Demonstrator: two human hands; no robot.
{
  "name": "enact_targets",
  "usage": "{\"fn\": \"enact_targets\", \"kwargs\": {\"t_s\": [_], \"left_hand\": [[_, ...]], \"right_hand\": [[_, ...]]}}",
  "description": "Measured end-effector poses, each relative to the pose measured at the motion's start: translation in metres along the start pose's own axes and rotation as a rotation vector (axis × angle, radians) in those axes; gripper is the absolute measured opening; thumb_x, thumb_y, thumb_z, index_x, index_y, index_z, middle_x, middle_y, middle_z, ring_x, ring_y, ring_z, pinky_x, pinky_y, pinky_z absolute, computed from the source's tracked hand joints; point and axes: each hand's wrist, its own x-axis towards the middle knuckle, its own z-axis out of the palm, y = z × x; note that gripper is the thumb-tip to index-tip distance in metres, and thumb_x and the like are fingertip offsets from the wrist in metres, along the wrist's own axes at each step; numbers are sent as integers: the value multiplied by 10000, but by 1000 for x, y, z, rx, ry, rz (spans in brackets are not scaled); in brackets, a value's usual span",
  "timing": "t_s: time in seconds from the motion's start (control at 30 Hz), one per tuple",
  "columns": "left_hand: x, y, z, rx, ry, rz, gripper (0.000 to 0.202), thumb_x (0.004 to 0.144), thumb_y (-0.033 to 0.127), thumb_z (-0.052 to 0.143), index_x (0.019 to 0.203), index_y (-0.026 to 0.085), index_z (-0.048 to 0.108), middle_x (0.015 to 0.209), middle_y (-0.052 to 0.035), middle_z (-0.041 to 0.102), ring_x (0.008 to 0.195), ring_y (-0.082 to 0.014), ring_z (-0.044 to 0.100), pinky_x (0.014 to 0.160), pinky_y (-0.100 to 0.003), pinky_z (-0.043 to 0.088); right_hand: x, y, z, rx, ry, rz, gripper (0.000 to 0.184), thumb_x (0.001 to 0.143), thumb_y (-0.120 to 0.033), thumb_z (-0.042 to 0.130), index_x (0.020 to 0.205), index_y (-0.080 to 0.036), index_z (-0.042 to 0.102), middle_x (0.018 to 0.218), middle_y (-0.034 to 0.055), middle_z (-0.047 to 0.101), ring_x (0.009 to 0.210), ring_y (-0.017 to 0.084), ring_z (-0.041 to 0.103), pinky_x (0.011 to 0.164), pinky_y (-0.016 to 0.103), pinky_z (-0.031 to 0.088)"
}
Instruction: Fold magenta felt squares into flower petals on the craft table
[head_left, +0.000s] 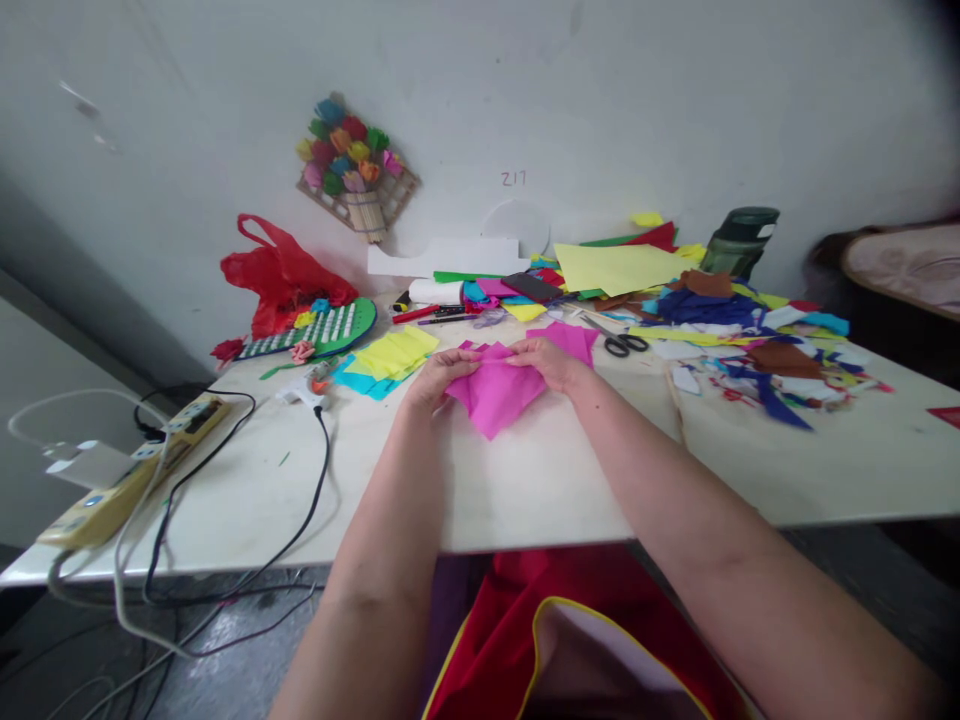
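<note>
A pink sheet of paper lies on the white table in front of me. My left hand pinches its upper left edge, fingers closed on the paper. On the upper right edge, my right hand presses and grips the same sheet. Behind my right hand lies a second pink piece. A stack of yellow squares on blue paper sits to the left of my left hand.
Black scissors lie right of the pink pieces. Coloured paper scraps cover the right back. A red bag, a green craft board, a glue gun and a power strip with cables occupy the left. A dark bottle stands by the wall.
</note>
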Motion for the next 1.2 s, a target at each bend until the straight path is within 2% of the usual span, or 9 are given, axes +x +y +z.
{"fn": "enact_targets", "kwargs": {"t_s": [0.3,0.47,0.57,0.77,0.93,1.07,1.2], "left_hand": [[-2,2,-2,28,-17,22,201,534,161,749,730,137,711,622,-29,659,567,-121,569,562,-235,424],[-3,4,0,58,-20,3,174,528,152,738,700,139,710,595,-23,648,535,-115,554,540,-234,413],[-3,4,0,79,-20,-11,182,526,158,730,706,141,709,616,-23,656,539,-116,559,535,-232,410],[-1,3,-1,93,-10,4,171,521,167,719,688,136,699,611,-18,649,537,-108,551,523,-216,391],[-2,4,0,96,-8,24,160,524,174,707,676,130,684,581,-13,630,487,-92,518,485,-204,351],[-2,5,2,86,-4,34,142,517,156,696,656,130,676,589,-12,629,507,-97,526,506,-210,361],[-1,4,1,91,-2,33,133,524,147,682,656,137,677,592,-11,630,516,-100,526,521,-218,370]], "right_hand": [[-2,-4,0,16,7,-93,337,583,-139,552,866,-147,735,813,59,721,729,171,616,637,259,438],[-5,-7,2,83,-8,-53,318,653,-277,514,833,-138,737,787,75,718,738,201,624,583,266,435],[-5,-7,3,31,31,-64,287,669,-350,585,809,-147,732,752,67,711,728,195,622,604,269,444],[-2,-4,3,-68,67,-117,252,557,-307,758,750,-149,722,725,49,699,702,153,607,686,265,449],[-2,-5,3,-73,51,-95,247,574,-326,754,743,-149,720,703,47,694,695,153,605,679,268,458],[-4,-6,4,-118,82,-55,245,557,-282,765,755,-145,719,693,39,688,669,134,590,659,258,450],[-2,-5,5,-162,106,-84,232,570,-277,755,762,-152,719,717,37,690,685,131,586,659,252,445]]}}
